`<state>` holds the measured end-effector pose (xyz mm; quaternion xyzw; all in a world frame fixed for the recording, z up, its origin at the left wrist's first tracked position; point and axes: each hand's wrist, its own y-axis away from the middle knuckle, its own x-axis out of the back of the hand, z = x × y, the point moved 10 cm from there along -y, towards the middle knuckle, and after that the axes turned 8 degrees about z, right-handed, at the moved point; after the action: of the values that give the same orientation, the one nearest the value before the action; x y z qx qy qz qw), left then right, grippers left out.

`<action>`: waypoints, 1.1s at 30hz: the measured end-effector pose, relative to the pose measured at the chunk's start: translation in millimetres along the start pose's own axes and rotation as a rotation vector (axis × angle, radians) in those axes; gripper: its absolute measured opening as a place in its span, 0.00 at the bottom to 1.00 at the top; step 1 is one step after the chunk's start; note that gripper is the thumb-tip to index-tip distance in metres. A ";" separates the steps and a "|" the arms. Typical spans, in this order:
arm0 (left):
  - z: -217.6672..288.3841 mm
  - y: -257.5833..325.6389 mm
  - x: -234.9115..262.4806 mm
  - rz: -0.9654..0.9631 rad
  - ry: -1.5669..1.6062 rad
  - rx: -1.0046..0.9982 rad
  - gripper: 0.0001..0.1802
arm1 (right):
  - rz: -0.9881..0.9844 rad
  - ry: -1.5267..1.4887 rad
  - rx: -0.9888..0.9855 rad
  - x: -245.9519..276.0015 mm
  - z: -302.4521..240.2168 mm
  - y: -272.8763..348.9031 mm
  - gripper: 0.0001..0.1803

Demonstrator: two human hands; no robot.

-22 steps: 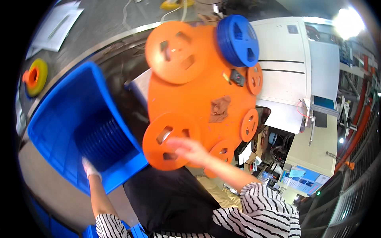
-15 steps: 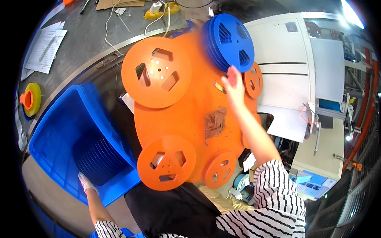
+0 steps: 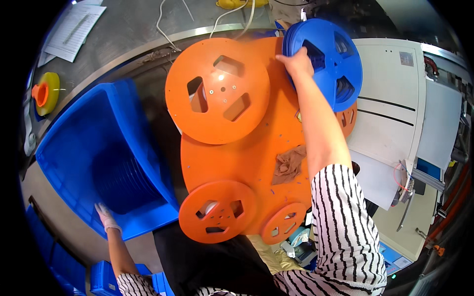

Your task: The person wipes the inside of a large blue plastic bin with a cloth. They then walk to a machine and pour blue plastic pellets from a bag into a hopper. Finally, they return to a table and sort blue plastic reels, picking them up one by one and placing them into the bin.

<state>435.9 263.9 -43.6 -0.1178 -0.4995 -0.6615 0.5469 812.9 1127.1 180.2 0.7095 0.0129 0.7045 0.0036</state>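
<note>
On the blue bin's [image 3: 74, 130] near side, my left hand [image 3: 106, 217] wears a pale glove and reaches over the rim. Its fingers stretch down the inner wall, holding nothing I can see. Ribbed blue discs [image 3: 129, 185] lie stacked within the bin, partly in shadow. My bare right hand [image 3: 298, 64] is at the left side of a blue reel [image 3: 323, 79] at the far right of the orange tabletop [image 3: 222, 160]. Its fingers hook into a cutout in the reel, with the thumb at the outer edge. More blue reels sit beneath that one.
Large orange reels [image 3: 217, 130] surround the tabletop, which bears a crumpled brown cloth [image 3: 289, 165] and small scraps. A grey bench [image 3: 131, 34] with papers [image 3: 74, 32] and a yellow tape roll [image 3: 48, 93] runs along the left. A white cabinet [image 3: 390, 79] stands at the right.
My right hand has moved up from below the blue reels to take hold at a cutout. The view has shifted; my left hand stays at the bin.
</note>
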 end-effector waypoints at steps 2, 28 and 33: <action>26.5 29.5 -13.5 0.001 0.020 -0.005 0.32 | -0.034 0.007 0.007 8.1 31.3 20.8 0.37; 404.6 313.4 293.2 0.152 0.016 -1.218 0.30 | -0.976 -2.535 -0.064 355.4 -87.7 569.9 0.10; 439.9 485.6 286.1 -0.328 0.103 -1.568 0.37 | -1.148 -2.446 -0.008 375.3 -130.4 617.0 0.10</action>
<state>565.6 485.2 623.8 -0.3621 0.1254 -0.8963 0.2233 693.2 517.4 570.7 0.7719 0.2916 -0.4747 0.3064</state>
